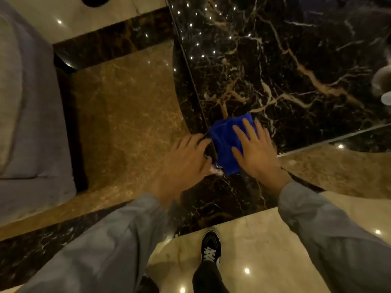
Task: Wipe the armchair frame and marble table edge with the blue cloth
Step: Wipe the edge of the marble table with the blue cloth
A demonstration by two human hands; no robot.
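A folded blue cloth (226,142) lies on the near left corner of the black marble table (285,66), partly over its edge. My right hand (256,151) presses flat on the cloth with the fingers spread. My left hand (186,161) rests at the table's left edge, right beside the cloth, its fingertips touching the rim; I cannot tell whether they pinch the cloth. The grey armchair (27,115) stands at the far left, apart from both hands.
The floor is polished brown (124,115), black and cream marble with bright light reflections. My black shoe (211,248) stands on a cream tile below the table corner. Pale glass-like objects (383,85) sit at the table's right edge.
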